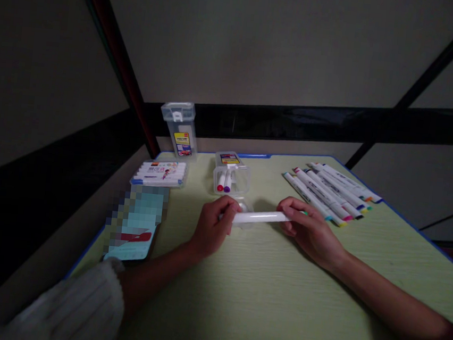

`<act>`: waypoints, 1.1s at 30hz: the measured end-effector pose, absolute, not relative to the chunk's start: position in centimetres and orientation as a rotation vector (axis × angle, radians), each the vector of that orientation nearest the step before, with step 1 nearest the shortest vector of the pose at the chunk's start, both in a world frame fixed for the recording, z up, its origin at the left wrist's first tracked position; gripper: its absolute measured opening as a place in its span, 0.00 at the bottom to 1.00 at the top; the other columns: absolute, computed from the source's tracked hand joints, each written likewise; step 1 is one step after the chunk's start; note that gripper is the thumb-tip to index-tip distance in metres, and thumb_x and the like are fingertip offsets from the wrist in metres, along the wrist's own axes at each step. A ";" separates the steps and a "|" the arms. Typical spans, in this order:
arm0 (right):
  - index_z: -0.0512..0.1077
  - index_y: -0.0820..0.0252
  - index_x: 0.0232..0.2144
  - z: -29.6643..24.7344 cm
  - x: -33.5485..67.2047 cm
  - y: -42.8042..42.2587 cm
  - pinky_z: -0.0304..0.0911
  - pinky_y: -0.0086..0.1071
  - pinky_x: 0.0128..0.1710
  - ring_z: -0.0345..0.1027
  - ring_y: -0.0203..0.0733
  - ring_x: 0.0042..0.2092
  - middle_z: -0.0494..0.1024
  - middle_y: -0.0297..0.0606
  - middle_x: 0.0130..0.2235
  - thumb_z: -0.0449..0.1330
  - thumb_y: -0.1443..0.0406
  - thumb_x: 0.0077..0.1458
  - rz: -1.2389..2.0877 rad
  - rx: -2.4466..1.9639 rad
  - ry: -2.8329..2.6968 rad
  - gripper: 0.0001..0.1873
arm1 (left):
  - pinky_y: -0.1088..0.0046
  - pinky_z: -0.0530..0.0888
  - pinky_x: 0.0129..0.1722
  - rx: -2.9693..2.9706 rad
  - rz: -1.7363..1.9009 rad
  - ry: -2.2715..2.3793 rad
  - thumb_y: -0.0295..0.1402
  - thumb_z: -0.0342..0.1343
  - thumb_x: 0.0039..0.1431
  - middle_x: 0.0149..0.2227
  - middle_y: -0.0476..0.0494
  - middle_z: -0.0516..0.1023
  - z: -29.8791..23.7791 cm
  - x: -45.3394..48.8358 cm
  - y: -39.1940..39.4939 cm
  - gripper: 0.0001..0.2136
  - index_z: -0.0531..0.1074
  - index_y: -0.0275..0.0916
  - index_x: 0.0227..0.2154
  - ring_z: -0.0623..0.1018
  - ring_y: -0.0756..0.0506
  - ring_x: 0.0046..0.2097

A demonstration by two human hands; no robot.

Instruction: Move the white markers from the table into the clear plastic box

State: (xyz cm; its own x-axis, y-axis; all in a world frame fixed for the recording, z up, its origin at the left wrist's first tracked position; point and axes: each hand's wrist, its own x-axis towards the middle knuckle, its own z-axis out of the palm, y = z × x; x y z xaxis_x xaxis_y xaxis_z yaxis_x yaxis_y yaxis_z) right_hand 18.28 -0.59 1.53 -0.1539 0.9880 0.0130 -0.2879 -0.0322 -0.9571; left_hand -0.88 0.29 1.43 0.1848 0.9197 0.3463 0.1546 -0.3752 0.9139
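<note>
A white marker (261, 216) lies level just above the pale green table (238, 299), held at both ends. My left hand (213, 227) is closed round its left end, and my right hand (308, 228) pinches its right end, where a green tip shows. Behind the marker, a clear plastic box (232, 174) lies on its side with two markers in it, one pink-capped and one purple-capped.
A row of several white markers (331, 189) lies at the back right. A flat pack of markers (159, 174) and an upright clear case (178, 129) stand at the back left. A light blue card (137, 228) rests near the left edge. Dark rails cross behind the table.
</note>
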 end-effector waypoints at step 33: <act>0.67 0.59 0.18 1.8 18.4 -0.7 0.38 0.32 0.21 0.44 0.31 0.18 0.55 0.26 0.11 0.61 0.61 0.44 1.454 -0.980 -1.156 0.10 | 0.78 0.58 0.21 1.967 1.210 1.017 0.31 0.45 0.55 0.14 0.55 0.59 1.6 -1.0 0.1 0.10 0.64 0.38 0.20 0.62 0.53 0.20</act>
